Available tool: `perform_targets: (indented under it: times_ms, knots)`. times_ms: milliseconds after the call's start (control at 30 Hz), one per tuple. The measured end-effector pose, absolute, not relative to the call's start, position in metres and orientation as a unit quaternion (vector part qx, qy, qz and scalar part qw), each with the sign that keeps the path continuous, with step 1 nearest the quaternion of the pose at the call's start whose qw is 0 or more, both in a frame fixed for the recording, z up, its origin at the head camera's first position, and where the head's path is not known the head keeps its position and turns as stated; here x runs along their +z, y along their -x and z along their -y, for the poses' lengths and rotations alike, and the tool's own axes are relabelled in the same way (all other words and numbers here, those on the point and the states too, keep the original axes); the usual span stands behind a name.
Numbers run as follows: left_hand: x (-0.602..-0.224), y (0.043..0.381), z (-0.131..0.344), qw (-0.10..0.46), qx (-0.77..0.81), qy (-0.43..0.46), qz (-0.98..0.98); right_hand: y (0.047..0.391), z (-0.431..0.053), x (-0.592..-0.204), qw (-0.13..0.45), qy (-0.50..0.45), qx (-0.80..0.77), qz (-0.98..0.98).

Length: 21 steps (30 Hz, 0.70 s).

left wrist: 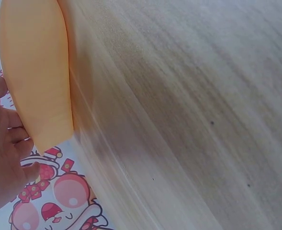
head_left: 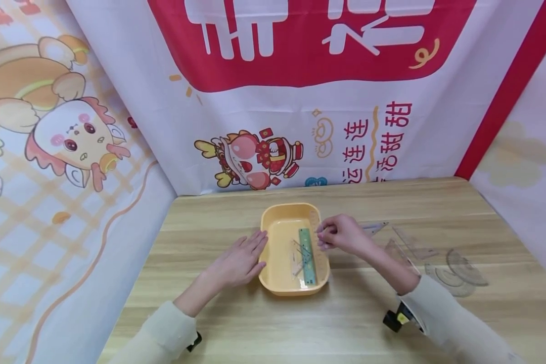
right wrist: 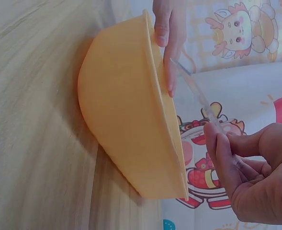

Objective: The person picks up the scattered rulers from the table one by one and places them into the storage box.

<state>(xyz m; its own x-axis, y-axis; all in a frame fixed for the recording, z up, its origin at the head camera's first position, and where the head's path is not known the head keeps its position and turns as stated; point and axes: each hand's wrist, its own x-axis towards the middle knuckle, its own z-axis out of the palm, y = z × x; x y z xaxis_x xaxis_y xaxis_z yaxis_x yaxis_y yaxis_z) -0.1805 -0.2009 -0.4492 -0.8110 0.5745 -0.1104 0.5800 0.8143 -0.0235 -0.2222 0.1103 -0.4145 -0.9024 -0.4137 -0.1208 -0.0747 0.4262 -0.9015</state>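
Note:
A yellow plastic basin (head_left: 277,215) stands on the table. My left hand (head_left: 241,258) rests with straight fingers on its left rim; the left wrist view shows fingers (left wrist: 21,139) along the basin's outer wall (left wrist: 38,72). My right hand (head_left: 343,233) pinches a clear ruler between thumb and fingers over the basin's right rim. In the right wrist view the clear ruler (right wrist: 198,93) slants up from the fingertips, above the rim. Inside the basin lie a green ruler (head_left: 306,242) and small clear pieces with dark edges, partly overlapping it.
Right of the basin lie a metal compass (head_left: 375,227), partly behind my right hand, clear set squares (head_left: 411,242) and clear protractors (head_left: 466,268). Printed cloth (head_left: 273,111) hangs behind the wooden table (head_left: 200,222) and along both sides.

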Motion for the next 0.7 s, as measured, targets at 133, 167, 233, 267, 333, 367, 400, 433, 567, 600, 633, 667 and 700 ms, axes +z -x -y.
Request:
perform_targets:
  times_ms: [133,167,233,267,333,367,400,433,567,600,633,667,700]
  knots:
    - [-0.45,0.179,0.2,0.047,-0.021,-0.3,-0.952,0.224,-0.1,-0.415,0.167,0.155,-0.528,-0.818]
    - [-0.45,0.179,0.2,0.045,-0.019,-0.3,-0.953,0.224,-0.098,-0.415,0.165,0.16,-0.53,-0.816]
    - [-0.45,0.179,0.201,0.041,-0.02,-0.301,-0.953,0.224,-0.093,-0.417,0.162,0.171,-0.528,-0.816]
    - [-0.451,0.178,0.201,0.039,-0.021,-0.301,-0.953,0.224,-0.091,-0.419,0.161,0.177,-0.525,-0.817]
    - [-0.452,0.178,0.201,0.037,-0.022,-0.301,-0.953,0.224,-0.086,-0.421,0.159,0.181,-0.519,-0.82]
    - [-0.453,0.178,0.202,0.036,-0.023,-0.301,-0.953,0.225,-0.084,-0.423,0.158,0.185,-0.515,-0.822]
    - [-0.453,0.178,0.202,0.036,-0.024,-0.301,-0.953,0.225,-0.082,-0.424,0.157,0.186,-0.508,-0.826]
    - [-0.454,0.178,0.202,0.035,-0.025,-0.301,-0.953,0.225,-0.08,-0.425,0.156,0.186,-0.499,-0.832]
    - [-0.456,0.179,0.203,0.033,-0.022,-0.301,-0.953,0.224,-0.072,-0.427,0.147,0.193,-0.458,-0.855]
    - [-0.456,0.18,0.203,0.032,-0.021,-0.303,-0.952,0.224,-0.071,-0.428,0.135,0.203,-0.441,-0.864]
    - [-0.456,0.18,0.203,0.03,-0.02,-0.303,-0.952,0.225,-0.07,-0.428,0.118,0.215,-0.423,-0.872]
    - [-0.456,0.18,0.203,0.03,-0.019,-0.304,-0.952,0.225,-0.07,-0.429,0.098,0.228,-0.409,-0.878]
    - [-0.456,0.18,0.203,0.028,-0.017,-0.306,-0.951,0.226,-0.07,-0.429,0.08,0.235,-0.397,-0.884]
